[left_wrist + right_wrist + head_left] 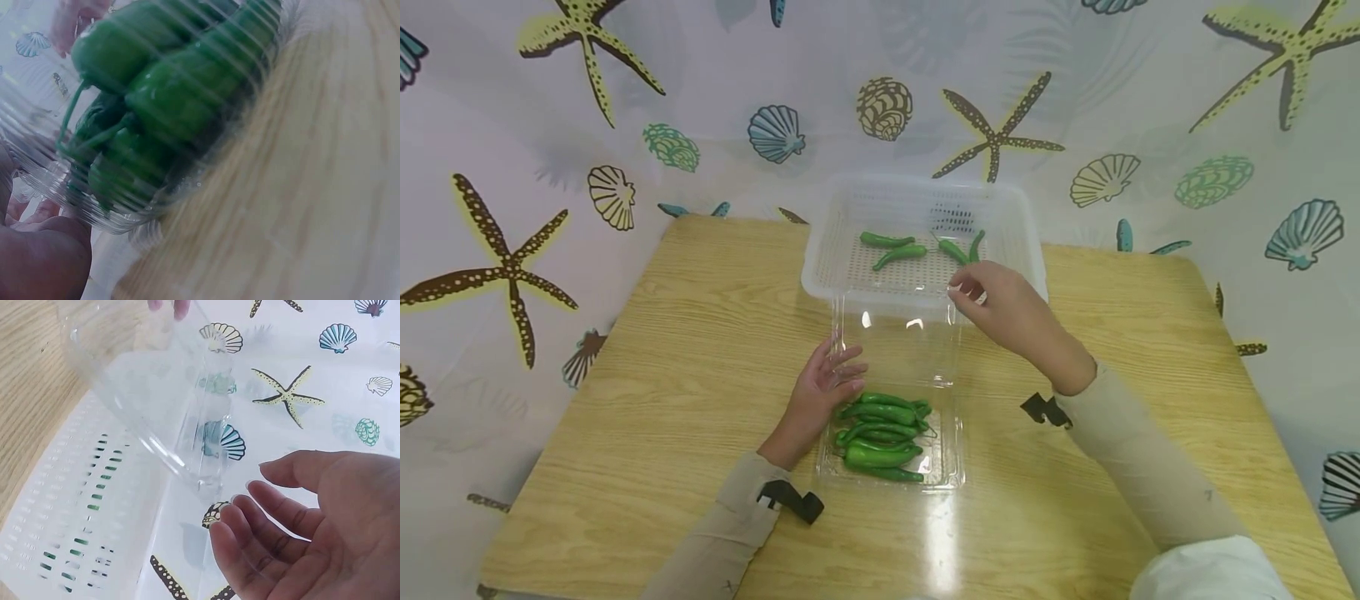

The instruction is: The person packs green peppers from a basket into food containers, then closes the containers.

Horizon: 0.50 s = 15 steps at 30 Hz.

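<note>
A clear plastic clamshell box (953,467) lies open on the wooden table (700,333), with several green peppers (883,433) in its near half. Its clear lid (898,350) stands up toward a white perforated basket (820,279) that holds several more green peppers (898,252). My left hand (831,379) rests with spread, straight fingers against the left side of the lid. My right hand (977,292) hovers empty at the basket's front rim. In the right wrist view that hand (300,519) is relaxed beside the lid (156,412). The left wrist view shows the peppers (169,94) through the box wall.
A curtain printed with starfish and shells (550,125) surrounds the table on three sides. The basket (69,512) stands at the table's far edge. Bare wood (1150,317) lies left and right of the box.
</note>
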### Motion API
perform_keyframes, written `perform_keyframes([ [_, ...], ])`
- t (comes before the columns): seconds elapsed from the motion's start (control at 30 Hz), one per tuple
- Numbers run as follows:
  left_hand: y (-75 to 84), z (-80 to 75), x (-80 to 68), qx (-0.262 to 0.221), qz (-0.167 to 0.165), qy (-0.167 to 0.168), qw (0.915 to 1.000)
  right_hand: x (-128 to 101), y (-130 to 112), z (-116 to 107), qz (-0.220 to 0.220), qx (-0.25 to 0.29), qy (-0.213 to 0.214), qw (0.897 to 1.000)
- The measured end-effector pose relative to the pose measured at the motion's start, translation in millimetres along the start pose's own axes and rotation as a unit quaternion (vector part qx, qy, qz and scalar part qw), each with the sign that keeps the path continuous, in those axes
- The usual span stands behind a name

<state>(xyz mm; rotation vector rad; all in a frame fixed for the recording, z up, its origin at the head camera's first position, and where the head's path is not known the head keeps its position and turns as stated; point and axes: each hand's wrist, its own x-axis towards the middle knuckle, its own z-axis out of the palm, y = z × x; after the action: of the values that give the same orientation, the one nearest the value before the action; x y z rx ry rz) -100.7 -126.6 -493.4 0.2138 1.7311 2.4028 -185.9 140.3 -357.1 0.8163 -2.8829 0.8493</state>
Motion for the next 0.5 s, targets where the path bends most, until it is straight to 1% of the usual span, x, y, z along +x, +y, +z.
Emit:
perform_keyframes([
  [0.2, -0.4, -0.6, 0.0, 0.008, 0.0, 0.0, 1.0, 11.3, 17.4, -2.0, 0.027, -0.003, 0.01, 1.0],
  [0.37, -10.5, -5.5, 3.3, 0.01, 0.002, 0.0, 0.9999, 21.3, 30.2, -2.5, 0.04, -0.005, 0.003, 0.999],
  [0.5, -16.9, -8.4, 4.7, 0.013, 0.009, 0.002, 0.9999, 29.8, 40.7, -0.9, 0.059, -0.005, -0.005, 0.998],
])
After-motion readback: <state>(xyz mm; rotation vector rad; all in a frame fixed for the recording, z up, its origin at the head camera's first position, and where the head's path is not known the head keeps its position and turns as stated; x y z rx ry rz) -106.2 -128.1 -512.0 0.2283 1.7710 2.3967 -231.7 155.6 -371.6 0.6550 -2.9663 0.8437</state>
